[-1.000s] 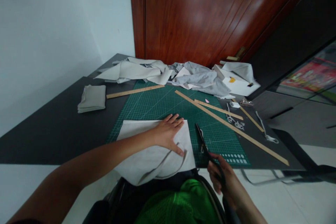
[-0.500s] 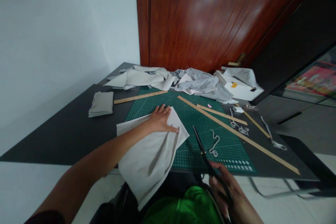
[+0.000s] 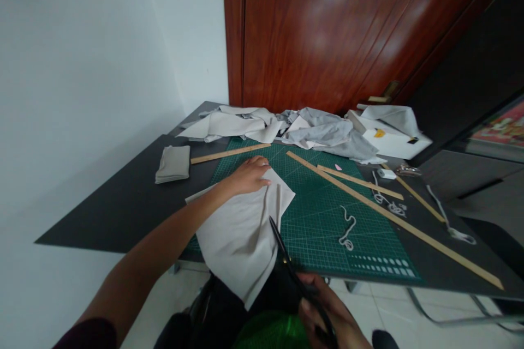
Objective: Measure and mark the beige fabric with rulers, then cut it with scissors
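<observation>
My left hand [image 3: 250, 175] lies on a piece of light grey-beige cloth [image 3: 237, 234], its thumb apart from the fingers. The cloth rests partly on the green cutting mat [image 3: 311, 229] and hangs over the table's near edge towards my lap. In my right hand [image 3: 331, 313] is a pair of black scissors [image 3: 289, 264], fingers wrapped round the handles. The scissors' blades look closed, and their tips point forward, over the cloth's right side in this view. Whether the tips touch the cloth, I cannot tell.
A folded cloth stack [image 3: 174, 163] sits left on the dark table [image 3: 123, 212]. Wooden rulers [image 3: 393, 218] and white cord [image 3: 347, 229] lie to the right. Crumpled fabric [image 3: 319, 128] and a white box [image 3: 388, 139] line the back, before a wooden door [image 3: 311, 32].
My left hand has slid the cloth a little away from me and leftwards, its fingers now less spread. The scissors have come left, from beside the cloth to over it. The view has shifted slightly.
</observation>
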Motion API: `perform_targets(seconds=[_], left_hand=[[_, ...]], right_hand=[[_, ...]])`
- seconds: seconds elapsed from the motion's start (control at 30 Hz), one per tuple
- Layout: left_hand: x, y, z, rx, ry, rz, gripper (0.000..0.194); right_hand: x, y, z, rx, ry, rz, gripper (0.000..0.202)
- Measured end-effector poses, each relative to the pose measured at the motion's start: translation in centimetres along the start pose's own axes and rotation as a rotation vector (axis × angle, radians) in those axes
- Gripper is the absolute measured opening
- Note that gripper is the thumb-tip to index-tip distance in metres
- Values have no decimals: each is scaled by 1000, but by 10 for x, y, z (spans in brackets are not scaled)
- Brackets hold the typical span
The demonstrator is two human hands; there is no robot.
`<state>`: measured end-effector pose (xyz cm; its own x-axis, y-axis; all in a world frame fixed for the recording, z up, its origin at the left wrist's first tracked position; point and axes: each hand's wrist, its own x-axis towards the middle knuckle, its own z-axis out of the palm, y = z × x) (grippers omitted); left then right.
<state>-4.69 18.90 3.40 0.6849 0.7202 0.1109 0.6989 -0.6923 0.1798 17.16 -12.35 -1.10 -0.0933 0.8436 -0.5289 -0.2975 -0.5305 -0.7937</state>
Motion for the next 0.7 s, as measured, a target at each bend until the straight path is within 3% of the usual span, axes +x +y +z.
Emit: perform_targets(seconds=[0.1,0.27,0.53,0.7], left_hand=[[-3,-5,-1,-55,-169,138,61],[-5,-13,-1,-9,-328,-38,95],[-10,-37,-17,94,-303,-323,91],[-14,-19,-22,165,-215,-378,83]], right_hand=[[-6,-3,-2,25,67,-8,69],[-9,-7,-3,78,204,-66,76],[2,-9,-15,64,305,-194,73],[-2,-2,-18,133,295,-199,76]])
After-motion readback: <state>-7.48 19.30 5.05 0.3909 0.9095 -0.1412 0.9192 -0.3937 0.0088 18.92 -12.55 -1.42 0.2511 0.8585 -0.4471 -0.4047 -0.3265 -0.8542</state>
